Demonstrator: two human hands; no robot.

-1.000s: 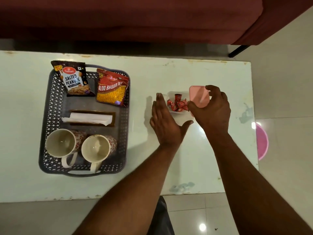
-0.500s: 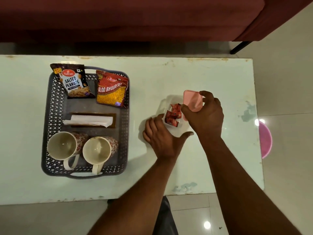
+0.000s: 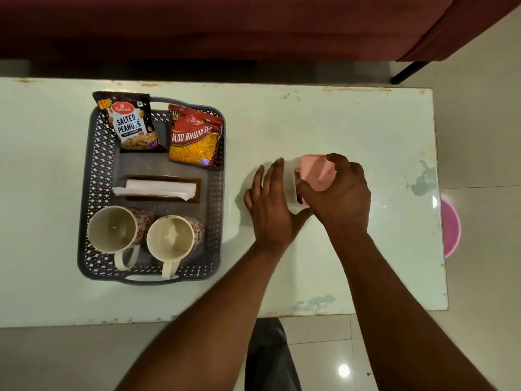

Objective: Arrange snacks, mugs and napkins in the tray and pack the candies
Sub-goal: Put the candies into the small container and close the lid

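On our worktop (image 3: 310, 114) the tray (image 3: 97, 176) looks finished: the peanut packet (image 3: 131, 124) and the sev packet (image 3: 194, 136) lie along its far end, the napkins (image 3: 158, 189) sit in their holder across the middle, and the two mugs (image 3: 112, 230) stand side by side at the near end. What we judge is left is packing the candies (image 3: 299, 197), which show only as a red sliver in the small clear box (image 3: 296, 179). Our right hand (image 3: 342, 193) grips the pink lid (image 3: 315, 172), fingers curled on its edges, tilted over the box. Our left hand (image 3: 272, 204) lies flat, fingers spread, just beside the box, seemingly steadying it.
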